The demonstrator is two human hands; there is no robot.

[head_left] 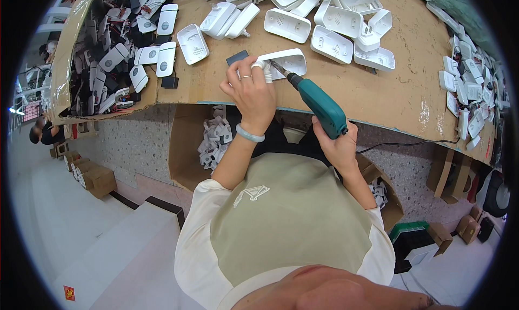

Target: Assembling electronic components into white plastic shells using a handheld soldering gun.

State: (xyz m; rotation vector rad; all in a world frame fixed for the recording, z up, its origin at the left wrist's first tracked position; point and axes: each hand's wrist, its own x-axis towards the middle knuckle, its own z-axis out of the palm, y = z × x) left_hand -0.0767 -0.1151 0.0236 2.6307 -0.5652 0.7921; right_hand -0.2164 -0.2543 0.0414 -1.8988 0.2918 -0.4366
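My right hand [339, 147] is wrapped round the rear of a green corded electric screwdriver [323, 103]. Its bit points away to the left and reaches into an open white plastic casing [293, 59] on the cardboard-covered table. My left hand [253, 91] grips the casing's left end close to the bit tip, with white coverings on some fingertips. Fingers and tool hide that end, so any screw there cannot be made out. Just beyond my left knuckles lies a small dark grey block [237, 57].
Several empty white casings [287, 25] are heaped along the far side. At the left, a cardboard box [64, 88] holds white devices with wires. More white parts [470, 77] pile up at the right. The tool's black cord [403, 143] runs right along the near edge.
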